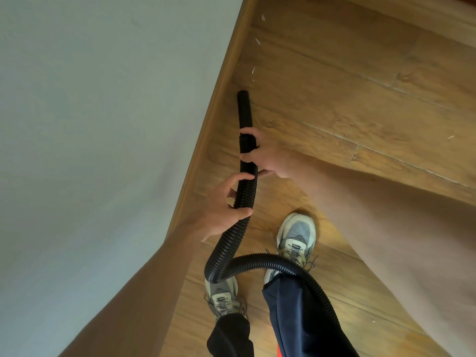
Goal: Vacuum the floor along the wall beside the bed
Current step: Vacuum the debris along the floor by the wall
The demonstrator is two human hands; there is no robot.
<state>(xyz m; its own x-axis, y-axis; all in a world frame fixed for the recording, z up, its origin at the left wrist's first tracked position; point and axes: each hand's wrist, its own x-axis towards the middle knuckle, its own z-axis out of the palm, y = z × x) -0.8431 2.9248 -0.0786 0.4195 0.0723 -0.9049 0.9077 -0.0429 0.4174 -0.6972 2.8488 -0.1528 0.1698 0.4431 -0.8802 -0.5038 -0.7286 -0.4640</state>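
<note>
A black ribbed vacuum hose [233, 249] runs from the lower right, loops over my feet and rises to a smooth black nozzle [244, 109] whose tip is low over the wooden floor [347, 99] close to the skirting board [219, 99]. My right hand [262, 153] grips the hose just behind the nozzle. Lower down, my left hand [226, 207] grips the ribbed part, fingers curled round it. Small white scraps [253, 70] lie on the floor ahead of the nozzle, near the wall [103, 124]. No bed is in view.
The pale wall fills the left side, with a wooden skirting board along its foot. My two feet in grey trainers [296, 238] stand on the floor beside the wall, under the hose loop. One more white scrap [450, 137] lies at the right.
</note>
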